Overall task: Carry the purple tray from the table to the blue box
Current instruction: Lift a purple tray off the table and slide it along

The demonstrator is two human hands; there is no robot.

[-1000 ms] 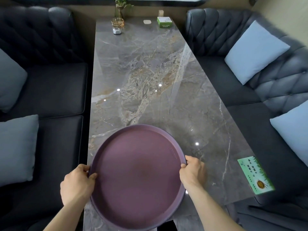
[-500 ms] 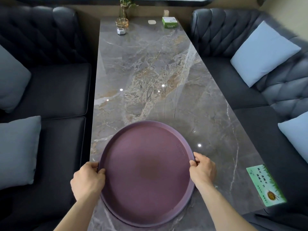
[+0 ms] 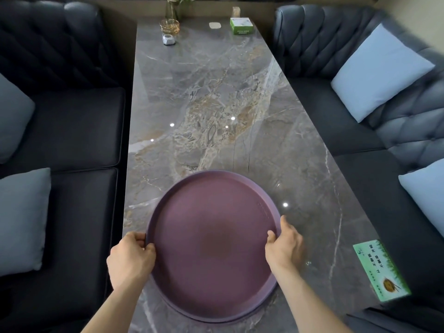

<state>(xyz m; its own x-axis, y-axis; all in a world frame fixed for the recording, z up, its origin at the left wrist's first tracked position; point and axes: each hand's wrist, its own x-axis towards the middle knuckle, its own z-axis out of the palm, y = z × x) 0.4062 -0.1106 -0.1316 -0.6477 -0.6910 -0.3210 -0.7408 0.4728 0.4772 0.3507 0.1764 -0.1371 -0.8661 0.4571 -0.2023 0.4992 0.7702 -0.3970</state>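
Note:
A round purple tray (image 3: 212, 241) with nothing on it lies at the near end of the long grey marble table (image 3: 209, 111). My left hand (image 3: 131, 257) grips its left rim, thumb over the edge. My right hand (image 3: 284, 247) grips the right rim the same way. Whether the tray touches the table or is just above it I cannot tell. No blue box is in view.
Dark tufted sofas flank the table, with pale blue cushions (image 3: 382, 73) right and grey cushions (image 3: 22, 219) left. At the far end stand a vase in a gold holder (image 3: 169, 25), a small white object (image 3: 168, 39) and a green box (image 3: 241, 25). A green card (image 3: 382, 270) lies near right.
The view has shifted so the table and tray sit further right in frame. The tray has moved slightly away from the near edge. Both hands keep their grip on the rim.

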